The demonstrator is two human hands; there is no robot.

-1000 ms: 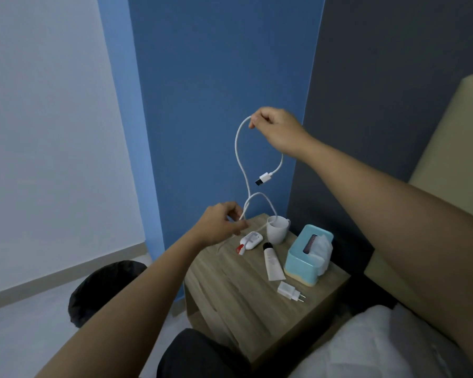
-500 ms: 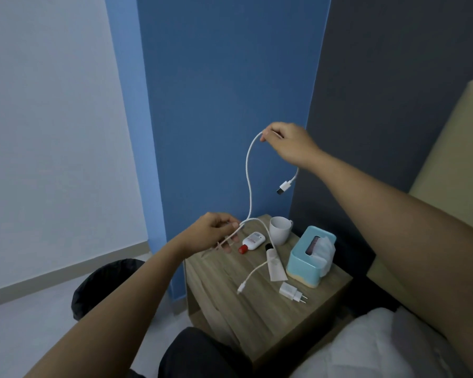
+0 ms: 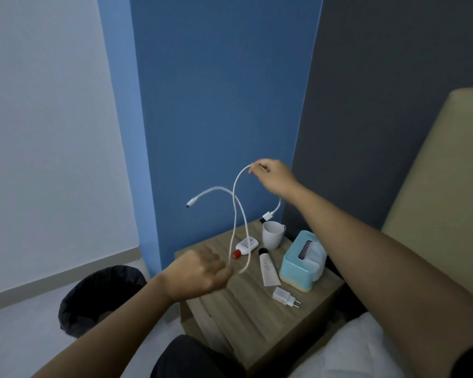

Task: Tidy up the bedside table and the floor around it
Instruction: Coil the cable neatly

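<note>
A wooden bedside table point(image 3: 246, 309) is seen in the corner. A white mug point(image 3: 272, 237) is stood at its back. Left of the mug a small red-capped bottle point(image 3: 245, 246) is laid; in front of the mug, a white tube point(image 3: 268, 267); right of it, a blue tissue box point(image 3: 302, 261); nearer still, a white charger plug point(image 3: 284, 296).

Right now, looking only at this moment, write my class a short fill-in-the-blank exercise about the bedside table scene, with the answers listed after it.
1. The right hand holds up a white ____.
2. The white mug stands on the bedside table beside a light blue ____ box.
3. The white charger plug lies on the table's ____ top.
4. On the floor left of the table stands a black ____.

Answers: cable; tissue; wooden; bin
</note>
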